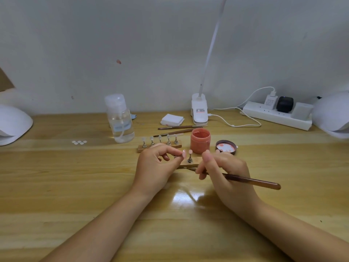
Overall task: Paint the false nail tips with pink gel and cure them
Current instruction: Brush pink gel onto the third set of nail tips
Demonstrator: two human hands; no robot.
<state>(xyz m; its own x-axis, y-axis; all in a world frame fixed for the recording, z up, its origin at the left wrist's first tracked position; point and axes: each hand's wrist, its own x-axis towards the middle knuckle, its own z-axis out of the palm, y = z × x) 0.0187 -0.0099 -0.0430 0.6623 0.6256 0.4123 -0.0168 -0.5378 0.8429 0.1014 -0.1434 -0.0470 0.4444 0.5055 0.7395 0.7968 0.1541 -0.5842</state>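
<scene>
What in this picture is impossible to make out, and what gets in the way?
All in the head view:
- Brush bristles: hidden behind the right hand.
- Near wooden stand: mostly covered by both hands; only one peg shows.
- What the left hand pinches below the pink nail tip: hidden by its fingers.
- Label on the clear bottle: too blurred to read.
- White domes at both sides: cut off by the edges.

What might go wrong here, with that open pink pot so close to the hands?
1. The open gel jar stands just behind the right hand; a careless move might tip it.
2. The brush handle juts out sideways and might sweep the lid.
3. The left hand pinches a small pink nail tip; fingers might smudge wet gel.
</scene>
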